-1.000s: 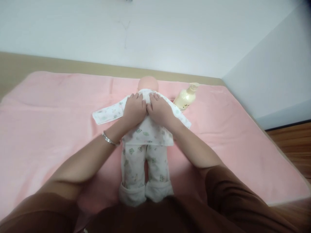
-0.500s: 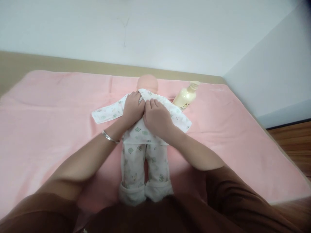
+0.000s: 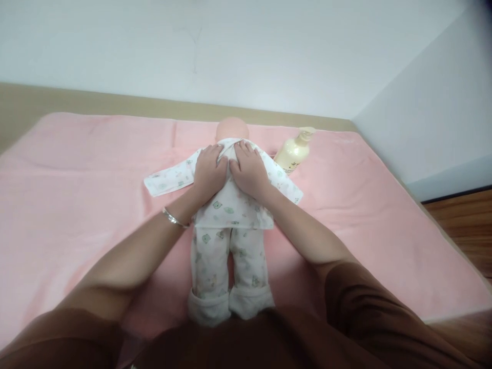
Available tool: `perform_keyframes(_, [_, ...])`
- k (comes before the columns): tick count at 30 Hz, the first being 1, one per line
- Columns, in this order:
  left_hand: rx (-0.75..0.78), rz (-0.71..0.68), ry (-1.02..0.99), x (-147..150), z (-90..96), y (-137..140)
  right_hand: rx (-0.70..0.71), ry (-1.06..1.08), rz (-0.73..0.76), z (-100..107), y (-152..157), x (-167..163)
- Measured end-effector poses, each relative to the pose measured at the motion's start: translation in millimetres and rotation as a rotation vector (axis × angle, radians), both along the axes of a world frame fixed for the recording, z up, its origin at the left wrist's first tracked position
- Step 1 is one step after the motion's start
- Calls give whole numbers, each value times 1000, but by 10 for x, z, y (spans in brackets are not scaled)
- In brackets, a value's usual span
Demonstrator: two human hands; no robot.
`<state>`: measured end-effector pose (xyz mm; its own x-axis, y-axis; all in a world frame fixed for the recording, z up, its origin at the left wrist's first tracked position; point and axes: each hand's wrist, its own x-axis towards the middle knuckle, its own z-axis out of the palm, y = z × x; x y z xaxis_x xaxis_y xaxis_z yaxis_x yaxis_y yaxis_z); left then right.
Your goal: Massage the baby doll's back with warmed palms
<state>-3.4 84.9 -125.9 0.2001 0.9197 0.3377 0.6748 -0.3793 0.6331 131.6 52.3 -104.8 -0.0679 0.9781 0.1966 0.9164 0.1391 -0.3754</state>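
Observation:
A baby doll (image 3: 232,128) lies face down or with its face hidden, head toward the wall. It wears a white printed shirt (image 3: 226,207) and matching trousers (image 3: 211,261) with turned-up cuffs. My left hand (image 3: 209,171) rests flat on the left of the shirt's upper part, fingers stretched toward the doll's head, thumb apart. Beside it, my right hand (image 3: 249,169) lies flat on the right of the upper part, its fingers near the collar. The thumbs nearly meet over the middle. Both shirt sleeves spread out sideways.
A pale yellow pump bottle (image 3: 294,152) lies tilted right of the doll's head. Under everything is a pink blanket (image 3: 88,189) on a surface with a tan edge (image 3: 115,100). A white wall (image 3: 246,56) stands behind, and wooden floor (image 3: 461,225) shows at the right.
My right hand has moved up toward the collar, its fingers now spread and thumb apart from them. My left hand stays about where it was.

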Motion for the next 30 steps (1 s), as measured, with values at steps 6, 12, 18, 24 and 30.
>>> perform_keyframes(6, [23, -10, 91, 23, 33, -33, -4, 0, -36, 11, -4, 1])
perform_keyframes(12, [115, -108, 261, 28, 210, -179, -38, -57, -89, 91, 22, 62])
perform_keyframes(18, [-133, -117, 256, -83, 374, -67, -76, -182, 16, 267, -162, 21])
perform_keyframes(24, [-60, -17, 255, -21, 237, -8, -70, -183, -3, 332, -262, -39])
perform_keyframes(30, [-72, -89, 307, 28, 372, -246, -151, -47, -43, 272, 32, 173])
